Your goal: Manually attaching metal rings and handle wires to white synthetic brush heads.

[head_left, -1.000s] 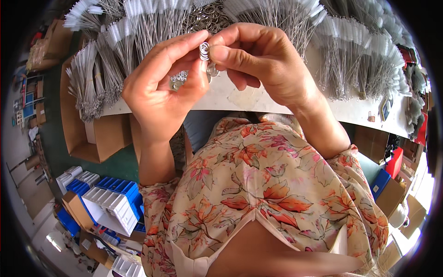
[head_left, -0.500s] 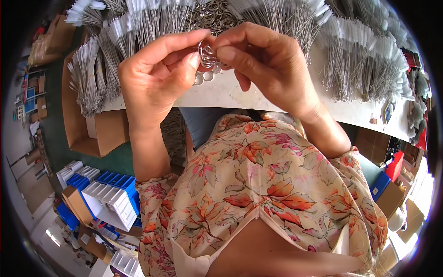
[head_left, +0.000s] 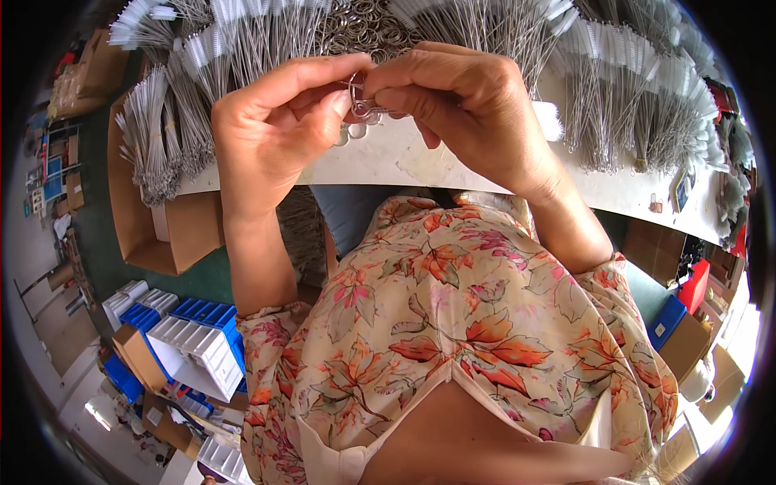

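My left hand (head_left: 275, 133) and my right hand (head_left: 465, 109) meet above the edge of a white table (head_left: 453, 166). Both pinch a small bunch of metal split rings (head_left: 361, 105) between thumb and fingertips. Most of the rings are hidden by my fingers. Just beyond the hands lies a heap of loose metal rings (head_left: 360, 24) on the table. Long wire brushes with white bristle tips (head_left: 622, 89) lie in rows on either side of the heap.
More wire brushes (head_left: 158, 137) hang over the table's left end above an open cardboard box (head_left: 166, 234). Blue and white plastic boxes (head_left: 194, 343) are stacked on the floor at lower left. Red and blue boxes (head_left: 683, 303) stand at the right.
Both hands have moved up and away from me, toward the heap of rings, still pinching the small ring bunch. The fingers have shifted slightly on it.
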The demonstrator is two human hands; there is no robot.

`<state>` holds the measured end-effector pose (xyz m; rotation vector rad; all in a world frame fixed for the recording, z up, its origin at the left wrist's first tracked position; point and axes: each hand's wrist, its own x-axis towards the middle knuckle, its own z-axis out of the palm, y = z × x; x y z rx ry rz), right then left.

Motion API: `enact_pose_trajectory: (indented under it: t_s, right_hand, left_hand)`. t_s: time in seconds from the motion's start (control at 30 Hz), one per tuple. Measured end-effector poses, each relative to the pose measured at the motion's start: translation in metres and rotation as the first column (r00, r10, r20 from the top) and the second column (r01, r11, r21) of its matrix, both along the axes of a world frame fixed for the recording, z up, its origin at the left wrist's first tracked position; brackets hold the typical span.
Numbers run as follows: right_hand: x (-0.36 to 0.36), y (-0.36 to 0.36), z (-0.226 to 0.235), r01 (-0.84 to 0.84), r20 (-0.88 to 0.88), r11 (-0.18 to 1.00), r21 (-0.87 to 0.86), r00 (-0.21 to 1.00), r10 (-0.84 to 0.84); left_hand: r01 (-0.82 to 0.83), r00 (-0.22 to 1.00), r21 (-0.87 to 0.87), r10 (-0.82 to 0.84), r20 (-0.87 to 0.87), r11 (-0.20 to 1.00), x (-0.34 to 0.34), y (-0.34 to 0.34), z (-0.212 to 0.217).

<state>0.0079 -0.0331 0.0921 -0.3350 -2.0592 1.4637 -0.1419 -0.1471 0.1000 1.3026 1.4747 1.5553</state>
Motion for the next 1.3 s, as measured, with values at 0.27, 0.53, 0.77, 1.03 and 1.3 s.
enact_pose_trajectory:
  t_s: [0.27, 0.53, 0.77, 1.03, 1.3]
  right_hand:
    - [0.018, -0.020, -0.078, -0.020, 0.145, 0.930, 0.367, 0.989, -0.036]
    - [0.011, -0.035, -0.129, -0.117, 0.052, 0.694, 0.710, 0.992, 0.114]
    - [0.050, 0.048, -0.066, 0.440, -0.092, 0.825, 0.355, 0.894, -0.438]
    - [0.043, 0.133, -0.055, 0.456, 0.380, 0.810, 0.368, 0.722, -0.579]
    - [0.048, 0.143, -0.069, 0.483, 0.267, 0.825, -0.294, 0.870, -0.414]
  left_hand:
    - [0.089, 0.996, -0.447, -0.086, 0.027, 0.890, -0.029, 0.002, -0.041]
    - [-0.624, 0.477, -0.299, 0.050, -0.877, 0.722, -0.111, 0.055, -0.054]
    - [-0.653, 0.536, -0.312, 0.130, -0.834, 0.691, -0.125, 0.055, -0.068]
    - [-0.623, 0.678, 0.197, 0.648, -0.348, 0.757, -0.113, 0.048, -0.044]
    - [-0.871, 0.374, 0.042, 0.716, -0.590, 0.489, -0.231, -0.063, -0.039]
